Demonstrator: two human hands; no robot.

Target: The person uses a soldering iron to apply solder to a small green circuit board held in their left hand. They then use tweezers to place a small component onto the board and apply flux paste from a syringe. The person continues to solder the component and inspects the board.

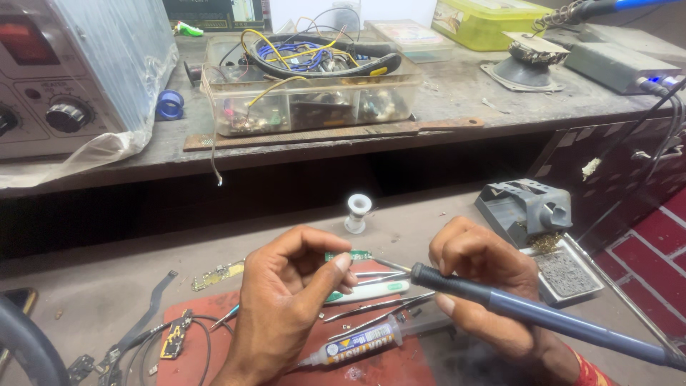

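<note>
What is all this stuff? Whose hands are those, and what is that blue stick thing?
The camera sits on a person's head and looks down, so these are that person's own two hands at a repair bench. The right hand holds a blue soldering iron, a pen with a hot tip for melting metal. The left hand pinches a small green circuit board at the iron's tip. On the red mat lie tweezers and a syringe-shaped tube. To the right stands the iron's stand with a cleaning sponge. On the shelf behind is a clear box of wires.
</note>
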